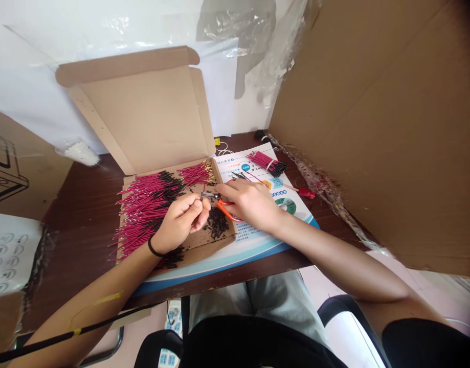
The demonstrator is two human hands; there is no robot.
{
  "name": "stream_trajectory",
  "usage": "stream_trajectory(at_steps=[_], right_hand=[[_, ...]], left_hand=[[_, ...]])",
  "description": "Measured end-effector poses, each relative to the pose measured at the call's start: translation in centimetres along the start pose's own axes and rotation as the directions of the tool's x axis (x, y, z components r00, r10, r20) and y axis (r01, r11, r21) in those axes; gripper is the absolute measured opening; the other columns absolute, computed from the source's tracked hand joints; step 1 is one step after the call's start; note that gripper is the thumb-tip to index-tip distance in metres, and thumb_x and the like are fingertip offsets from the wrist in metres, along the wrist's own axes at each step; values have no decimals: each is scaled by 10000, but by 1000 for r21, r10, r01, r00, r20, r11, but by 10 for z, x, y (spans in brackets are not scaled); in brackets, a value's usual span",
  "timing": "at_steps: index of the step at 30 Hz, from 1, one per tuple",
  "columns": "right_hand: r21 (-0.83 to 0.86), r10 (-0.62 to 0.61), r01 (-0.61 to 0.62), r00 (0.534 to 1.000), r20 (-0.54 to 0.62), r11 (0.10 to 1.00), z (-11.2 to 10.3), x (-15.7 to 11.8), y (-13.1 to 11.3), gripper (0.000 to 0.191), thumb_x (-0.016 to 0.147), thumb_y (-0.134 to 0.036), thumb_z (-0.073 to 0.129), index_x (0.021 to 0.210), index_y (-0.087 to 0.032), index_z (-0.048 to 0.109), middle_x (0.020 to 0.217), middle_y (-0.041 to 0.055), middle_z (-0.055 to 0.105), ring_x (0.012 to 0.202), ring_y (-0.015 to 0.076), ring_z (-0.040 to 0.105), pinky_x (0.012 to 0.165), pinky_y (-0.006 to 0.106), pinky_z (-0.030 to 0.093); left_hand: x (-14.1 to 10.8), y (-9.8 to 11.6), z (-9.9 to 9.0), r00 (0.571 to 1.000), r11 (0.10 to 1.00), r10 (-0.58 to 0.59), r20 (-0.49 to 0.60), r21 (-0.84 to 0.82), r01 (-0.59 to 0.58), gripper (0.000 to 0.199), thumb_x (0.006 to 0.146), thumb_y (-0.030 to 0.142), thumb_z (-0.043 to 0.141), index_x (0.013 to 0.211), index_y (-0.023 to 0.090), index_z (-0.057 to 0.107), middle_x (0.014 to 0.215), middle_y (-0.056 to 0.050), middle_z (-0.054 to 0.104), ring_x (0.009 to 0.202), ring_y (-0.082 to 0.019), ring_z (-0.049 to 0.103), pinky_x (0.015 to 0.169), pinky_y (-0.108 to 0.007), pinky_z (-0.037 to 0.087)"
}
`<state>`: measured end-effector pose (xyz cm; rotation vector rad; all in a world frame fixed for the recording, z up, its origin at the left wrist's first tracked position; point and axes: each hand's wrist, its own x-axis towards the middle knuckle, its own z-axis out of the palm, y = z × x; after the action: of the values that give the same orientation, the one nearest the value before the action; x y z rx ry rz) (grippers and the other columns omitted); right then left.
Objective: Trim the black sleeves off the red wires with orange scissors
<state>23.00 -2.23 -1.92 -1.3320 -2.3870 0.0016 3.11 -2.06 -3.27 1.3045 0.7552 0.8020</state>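
Orange-handled cutters (224,209) are near the centre of the frame, above the right part of an open cardboard box (140,117), with their short metal nose pointing left. The right hand (255,202) is closed around the handles, its fingers curled over them from the right. The left hand (181,217) pinches something small between thumb and fingertips, right at the nose of the cutters; the piece is too small and too covered to make out, and whether the blades touch it I can't tell.

Left of centre, the box holds a thick spread of pink-and-black wires (142,204). A smaller group with gold-coloured ends (196,173) lies at its upper right, and dark scraps (216,224) are scattered just below the hands. A banded bundle (267,162) rests on the printed sheet (265,245), right of the box, over the dark tabletop (79,214).

The step in hand looks like close work with the tool's nose on that small piece. As I judge it, the next move calls for a steady left pinch, fingertips clear of the blades, and only a small, controlled squeeze from the right hand.
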Motion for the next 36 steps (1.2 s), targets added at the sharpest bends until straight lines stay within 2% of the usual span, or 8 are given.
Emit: stream_trajectory(at_steps=[7,13,21,28,31,33,36], right_hand=[[49,28,-26,999,-42,998,2,2,0,273,876,-283,514,1103,-192,636,931,60,655,870,196,550,717,299,372],[-33,110,-112,992,-56,993,3,0,0,258,853,-281,515,1064,-240,657,894,52,646,817,199,537,612,299,311],[-77,138,-145,986,-95,986,1,1,0,302,845,-262,491,1105,-253,646,918,59,629,842,208,509,602,306,304],[-120,188,-196,979,-81,973,4,4,-7,310,847,-270,478,1106,-263,648,911,62,632,846,214,519,568,304,286],[-122,198,-205,978,-63,971,4,7,-5,310,859,-285,475,1117,-267,646,924,66,639,859,218,534,573,303,297],[-139,247,-253,967,-58,957,2,10,2,301,870,-316,478,1107,-256,654,937,80,646,871,227,544,587,304,313],[-170,357,-364,931,-73,916,-2,14,17,288,862,-325,508,1078,-230,673,953,100,657,875,233,556,603,303,333]], left_hand=[[0,-1,-1,996,990,-10,-86,137,22,243,911,383,488,824,167,556,516,48,472,410,-54,397,380,-170,287],[1,5,-2,998,984,4,-67,176,8,246,915,349,489,793,149,569,477,61,414,399,-38,346,401,-172,266],[-3,6,-1,994,987,4,-107,161,13,230,916,333,489,804,154,580,462,62,413,389,-38,340,401,-180,256],[0,5,6,980,996,-85,-182,15,90,206,907,305,482,798,155,573,435,73,388,360,-38,293,386,-186,215],[-4,8,11,974,997,-67,-217,20,73,201,900,295,481,780,154,560,426,82,368,346,-35,273,381,-187,211],[-10,12,17,980,993,-26,-198,110,49,215,902,306,477,773,153,556,422,83,371,344,-37,286,383,-186,227],[-18,17,24,998,957,-38,-56,286,52,257,912,324,452,774,142,569,434,61,425,364,-45,350,400,-184,269]])
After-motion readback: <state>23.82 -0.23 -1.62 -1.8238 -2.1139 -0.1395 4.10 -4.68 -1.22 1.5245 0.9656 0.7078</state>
